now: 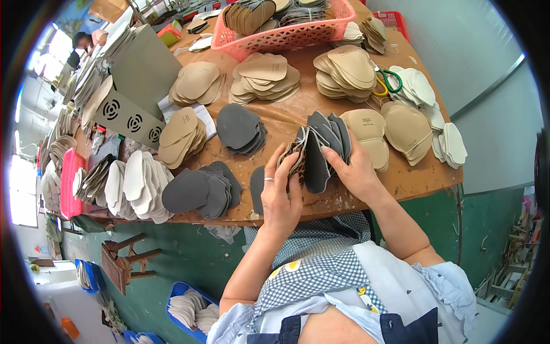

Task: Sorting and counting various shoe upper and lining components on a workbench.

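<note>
My left hand [282, 192] is closed around a small bundle of insole pieces with brown spotted edges [298, 159]. A ring is on one of its fingers. My right hand [358, 172] grips a stack of dark grey insole pieces [318, 159], thumb across the near face and fingers behind. Both stacks stand on edge, side by side, just above the table's front part. A thin pale cord or edge runs along them; I cannot tell which. Partly behind my left hand lies another dark grey piece [256, 186]. Two more dark grey stacks [239, 127] [200, 192] rest to the left.
Beige insole stacks [269, 71] spread over the brown table [303, 106]. White pieces [452, 143] lie at right, near green-and-yellow-handled scissors [389, 81]. A pink basket [286, 37] of bundles stands at the back. On the floor are a wooden stool [123, 264] and a blue bin [180, 286].
</note>
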